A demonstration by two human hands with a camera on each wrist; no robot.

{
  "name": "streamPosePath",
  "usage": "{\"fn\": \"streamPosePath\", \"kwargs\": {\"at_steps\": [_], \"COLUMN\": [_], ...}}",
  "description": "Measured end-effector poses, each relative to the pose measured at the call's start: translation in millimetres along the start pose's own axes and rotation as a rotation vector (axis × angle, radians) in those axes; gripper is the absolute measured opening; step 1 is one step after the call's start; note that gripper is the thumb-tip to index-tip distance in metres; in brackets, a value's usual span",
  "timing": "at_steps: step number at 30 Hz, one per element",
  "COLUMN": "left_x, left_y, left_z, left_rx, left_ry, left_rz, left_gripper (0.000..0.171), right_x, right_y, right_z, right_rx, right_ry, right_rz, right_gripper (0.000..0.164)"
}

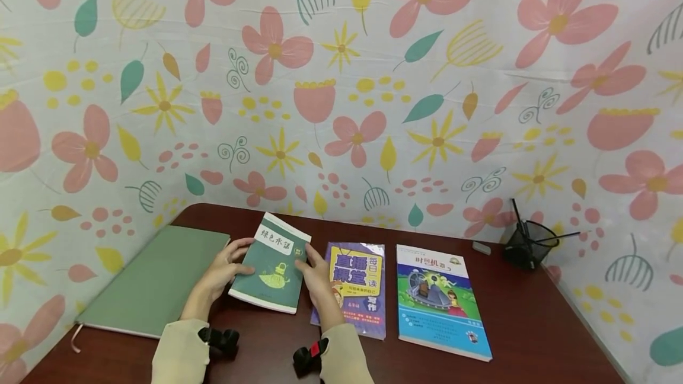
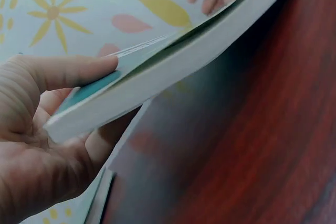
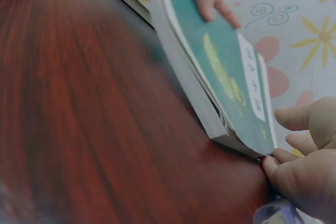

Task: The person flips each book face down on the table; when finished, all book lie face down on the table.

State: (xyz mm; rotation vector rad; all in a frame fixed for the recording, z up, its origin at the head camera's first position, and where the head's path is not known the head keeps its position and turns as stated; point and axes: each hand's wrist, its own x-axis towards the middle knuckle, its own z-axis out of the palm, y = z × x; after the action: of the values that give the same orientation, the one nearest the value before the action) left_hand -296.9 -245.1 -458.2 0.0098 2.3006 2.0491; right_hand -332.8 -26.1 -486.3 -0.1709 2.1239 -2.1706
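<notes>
A green paperback book [image 1: 272,265] with a white title label is held tilted above the table. My left hand [image 1: 226,268] grips its left side, thumb on the cover and fingers underneath; in the left wrist view the page block [image 2: 152,85] faces the camera. On the opposite side is my right hand [image 1: 315,280]. In the right wrist view its fingertips [image 3: 269,162] touch a corner of the book [image 3: 223,72], while the thumb stands raised off the cover. Partly behind the right hand lies a purple book [image 1: 363,295].
A large green notebook [image 1: 160,277] with a ribbon lies at the left of the dark wooden table [image 1: 256,348]. Right of the purple book is a blue picture-cover book [image 1: 443,307]. Farther back are a small eraser [image 1: 481,248] and a black mesh pen holder [image 1: 528,248] before the flowered backdrop.
</notes>
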Motion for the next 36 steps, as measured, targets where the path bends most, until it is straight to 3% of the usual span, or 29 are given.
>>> {"fn": "streamPosePath", "kwargs": {"at_steps": [11, 21, 30, 36], "left_x": [-0.8, -1.3, -6.7, -12.6], "left_y": [19.4, 24.2, 40.2, 51.1], "left_z": [10.2, 18.6, 30.3, 38.8], "left_rx": [-0.068, -0.121, -0.083, -0.078], "left_ry": [0.019, 0.028, 0.012, 0.008], "left_rz": [0.044, 0.064, 0.097, 0.122], "left_gripper": [0.068, 0.067, 0.065, 0.065], "right_x": [2.2, -0.7, -2.1, -7.6], "right_y": [0.6, -1.9, -11.7, -29.9], "right_z": [2.3, 1.8, -0.3, 3.3], "right_rx": [0.015, 0.024, 0.024, -0.022], "right_ry": [0.028, 0.035, 0.043, 0.041], "right_rz": [0.014, 0.019, -0.002, -0.020], "right_gripper": [0.057, 0.057, 0.057, 0.057]}}
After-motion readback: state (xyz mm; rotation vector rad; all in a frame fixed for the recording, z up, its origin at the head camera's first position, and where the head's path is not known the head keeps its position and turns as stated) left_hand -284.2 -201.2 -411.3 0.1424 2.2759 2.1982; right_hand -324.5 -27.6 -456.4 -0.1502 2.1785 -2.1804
